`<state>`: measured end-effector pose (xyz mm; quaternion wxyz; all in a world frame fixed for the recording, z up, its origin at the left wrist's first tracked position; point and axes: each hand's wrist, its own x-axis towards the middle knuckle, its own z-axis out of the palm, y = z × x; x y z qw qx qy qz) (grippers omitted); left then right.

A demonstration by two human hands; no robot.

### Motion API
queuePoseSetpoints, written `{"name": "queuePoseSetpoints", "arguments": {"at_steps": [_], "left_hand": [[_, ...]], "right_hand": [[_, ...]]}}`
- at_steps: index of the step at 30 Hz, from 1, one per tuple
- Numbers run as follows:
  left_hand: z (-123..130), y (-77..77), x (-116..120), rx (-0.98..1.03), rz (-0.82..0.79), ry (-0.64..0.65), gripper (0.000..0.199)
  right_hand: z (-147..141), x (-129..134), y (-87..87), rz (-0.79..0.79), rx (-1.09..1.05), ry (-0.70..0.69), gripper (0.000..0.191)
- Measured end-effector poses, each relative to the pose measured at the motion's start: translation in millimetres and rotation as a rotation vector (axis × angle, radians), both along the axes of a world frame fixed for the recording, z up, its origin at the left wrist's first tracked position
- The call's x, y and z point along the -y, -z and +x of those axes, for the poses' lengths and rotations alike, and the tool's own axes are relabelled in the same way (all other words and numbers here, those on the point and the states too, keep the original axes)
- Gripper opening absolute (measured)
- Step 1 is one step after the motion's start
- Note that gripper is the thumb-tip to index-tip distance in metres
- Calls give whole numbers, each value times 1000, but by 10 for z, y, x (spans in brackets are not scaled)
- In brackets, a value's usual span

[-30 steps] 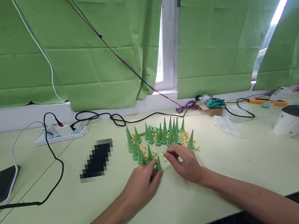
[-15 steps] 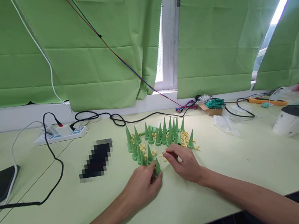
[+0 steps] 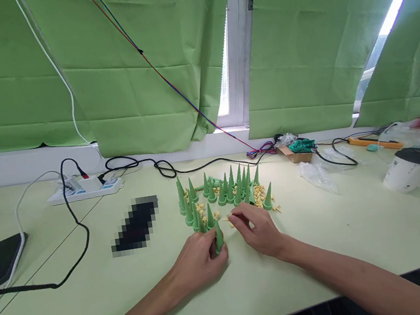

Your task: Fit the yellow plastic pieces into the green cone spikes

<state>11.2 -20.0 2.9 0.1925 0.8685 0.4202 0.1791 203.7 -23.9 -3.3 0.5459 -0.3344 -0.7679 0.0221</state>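
Between the thumb and fingers of my left hand (image 3: 203,257) is a green cone (image 3: 219,237), its tip pointing up. My right hand (image 3: 259,229) is closed in a pinch just to the right; whatever lies between its fingertips is too small to make out. Several more green cones (image 3: 229,189) stand upright on the table beyond both hands. Small yellow pieces (image 3: 261,194) lie scattered among them, some near my right fingertips.
A dark pixelated object (image 3: 135,225) lies left of the cones on the table (image 3: 292,287). Behind it are a white power strip (image 3: 92,188) and black cables. To the right are a small cardboard box (image 3: 294,155), plastic bags (image 3: 318,175) and a lidded cup (image 3: 407,172).
The cone in my left hand has shifted slightly to the left and up. My right hand has barely moved, still pinched.
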Motion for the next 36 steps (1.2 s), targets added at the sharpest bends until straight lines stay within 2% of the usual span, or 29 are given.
{"name": "queuePoseSetpoints", "arguments": {"at_steps": [5,14,18,28,36], "left_hand": [[-25,-31,-22,108,-21,-9,15],[-54,-41,-25,318,26,-35,32],[-53,-34,-39,389,21,-91,42],[-50,-13,-51,427,30,-107,41],[-43,-19,-48,420,66,-92,39]], "right_hand": [[4,-4,12,7,21,-5,18],[-4,-14,27,-4,39,-22,18],[-5,-11,29,2,41,-38,17],[-2,-7,45,-28,125,-128,15],[15,-24,89,-50,173,-120,17]]}}
